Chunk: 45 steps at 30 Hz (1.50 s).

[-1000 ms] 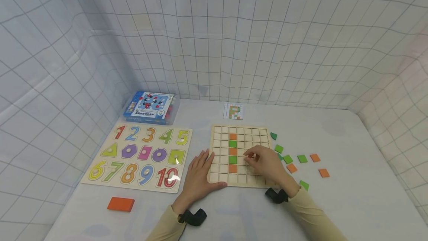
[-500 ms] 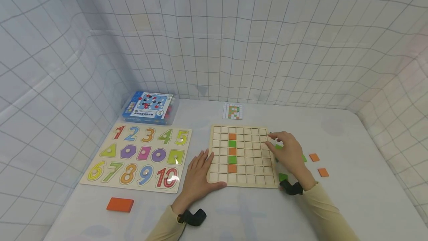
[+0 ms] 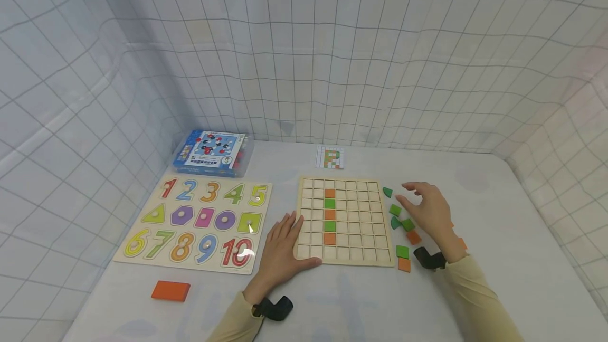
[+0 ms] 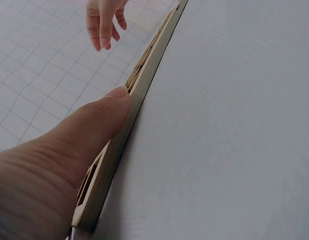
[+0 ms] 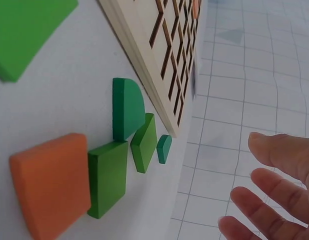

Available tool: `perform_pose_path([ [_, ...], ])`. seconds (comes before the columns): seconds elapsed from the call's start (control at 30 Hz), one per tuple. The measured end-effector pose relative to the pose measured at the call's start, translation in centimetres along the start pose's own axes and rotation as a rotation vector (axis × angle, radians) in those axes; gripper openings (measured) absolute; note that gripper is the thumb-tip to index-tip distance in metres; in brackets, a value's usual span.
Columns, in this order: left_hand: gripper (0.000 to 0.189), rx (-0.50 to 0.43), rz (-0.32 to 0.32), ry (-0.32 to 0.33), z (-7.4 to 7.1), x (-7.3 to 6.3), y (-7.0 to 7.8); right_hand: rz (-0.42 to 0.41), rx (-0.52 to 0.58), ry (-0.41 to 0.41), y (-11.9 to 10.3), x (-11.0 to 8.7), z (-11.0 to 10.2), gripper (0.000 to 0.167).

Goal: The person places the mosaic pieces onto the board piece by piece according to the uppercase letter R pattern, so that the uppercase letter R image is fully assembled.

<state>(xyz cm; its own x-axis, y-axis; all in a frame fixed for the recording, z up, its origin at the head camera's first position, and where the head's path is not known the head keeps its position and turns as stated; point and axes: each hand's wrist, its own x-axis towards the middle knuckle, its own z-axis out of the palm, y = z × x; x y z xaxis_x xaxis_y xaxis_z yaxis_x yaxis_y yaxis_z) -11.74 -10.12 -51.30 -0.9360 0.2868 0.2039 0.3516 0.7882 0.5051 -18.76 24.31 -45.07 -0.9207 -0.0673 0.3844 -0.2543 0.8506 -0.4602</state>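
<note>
A square wooden grid board [image 3: 363, 226] lies flat on the table, with a column of alternating orange and green square tiles [image 3: 330, 215] in its cells. My left hand [image 3: 283, 251] rests along the board's left edge, fingers extended; in the left wrist view its thumb [image 4: 102, 117] lies against the rim. Off the right side of the board, my right hand [image 3: 429, 214] hovers over the loose pieces, thumb and fingers apart with nothing between them. Beneath it are an orange tile [image 5: 52, 185], a green tile [image 5: 108, 177] and a dark green quarter-round [image 5: 128, 107]. The hand hides some other pieces.
A number and shape puzzle board [image 3: 192, 223] lies to the left, an orange block [image 3: 171, 291] in front of it. Behind stand a blue boxed set [image 3: 211, 153] and a small pattern card [image 3: 330, 157]. Grid-patterned curtains [image 3: 304, 57] enclose the table.
My right hand has moved right from over the board to above the loose pieces, its fingers spreading apart. The left hand has stayed put, and the tile column looks the same.
</note>
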Motion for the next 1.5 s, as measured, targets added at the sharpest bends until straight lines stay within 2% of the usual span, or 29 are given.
perform_pose_path([
  [0.33, 0.104, 0.000, 0.007, -0.001, 0.1, 0.0, -0.2, 0.087, 0.035, -0.234, 0.6, 0.2, -0.2, 0.035],
  [0.57, 0.105, 0.007, 0.001, -0.005, 0.1, 0.0, -0.2, 0.113, 0.031, -0.339, 1.0, 0.5, 0.2, 0.036],
  [0.83, 0.104, -0.007, 0.003, 0.002, 0.1, 0.0, -0.1, 0.102, -0.018, -0.382, 1.1, 0.6, 0.5, 0.034],
  [1.5, 0.103, -0.006, -0.001, -0.006, -0.1, 0.0, 0.0, 0.171, -0.012, -0.454, 1.3, 0.7, 1.0, 0.032],
])
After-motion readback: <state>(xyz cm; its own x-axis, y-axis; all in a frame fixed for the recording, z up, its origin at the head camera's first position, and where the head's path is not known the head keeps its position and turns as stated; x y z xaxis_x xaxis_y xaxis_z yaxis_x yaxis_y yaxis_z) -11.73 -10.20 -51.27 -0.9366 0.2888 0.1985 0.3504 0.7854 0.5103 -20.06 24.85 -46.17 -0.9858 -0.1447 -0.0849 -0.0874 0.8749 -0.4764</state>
